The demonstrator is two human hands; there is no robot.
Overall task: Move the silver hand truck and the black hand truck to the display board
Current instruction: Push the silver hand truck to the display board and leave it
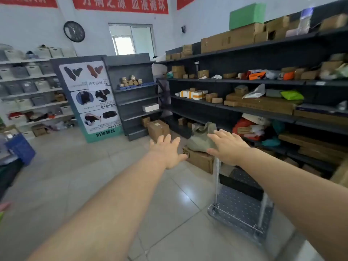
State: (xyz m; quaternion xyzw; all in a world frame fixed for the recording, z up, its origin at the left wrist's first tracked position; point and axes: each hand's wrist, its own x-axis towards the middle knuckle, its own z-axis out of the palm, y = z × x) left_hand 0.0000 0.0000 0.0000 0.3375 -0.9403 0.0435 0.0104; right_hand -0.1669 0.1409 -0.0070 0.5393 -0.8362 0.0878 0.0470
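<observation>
The silver hand truck stands on the tiled floor at the lower right, its perforated deck and upright silver handle partly hidden under my right forearm. Right behind it, a black hand truck shows as a dark dotted deck. My right hand is stretched out flat with fingers apart above the silver handle, not touching it. My left hand is also spread and empty, further left over the floor. The display board, teal-framed with product pictures, stands at the far middle left against a dark shelf unit.
A long dark shelving run with boxes and parcels lines the right side. Cardboard boxes with a grey-green bag on top and another carton sit on the floor ahead. A blue crate is at the left. White shelves stand behind it.
</observation>
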